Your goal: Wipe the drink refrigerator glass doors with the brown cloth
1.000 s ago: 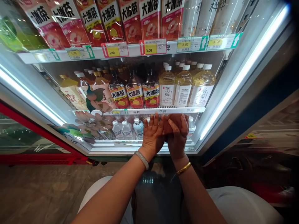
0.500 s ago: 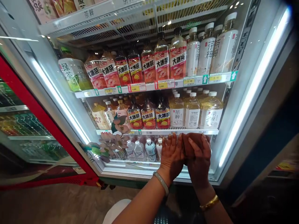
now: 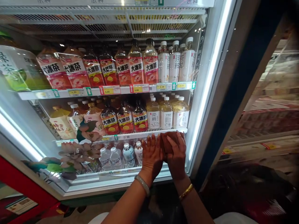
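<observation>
Item: brown cloth (image 3: 168,140), folded pad, pressed on the cooler's glass door (image 3: 70,183) at 6 o'clock of the pale tea bottles (image 3: 166,112). Right hand (image 3: 177,155) closed over it; left hand (image 3: 152,155) flat with fingers together, touching its 9 o'clock edge. Judged soft, light, limp, non-fragile; best gripped bunched across the middle.

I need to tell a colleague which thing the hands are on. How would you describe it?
Look at the glass-door drinks cooler, low on its right side. Just below the shelf of pale tea bottles, the left hand and right hand press a brown cloth: the only soft, unlabelled thing there.
</observation>
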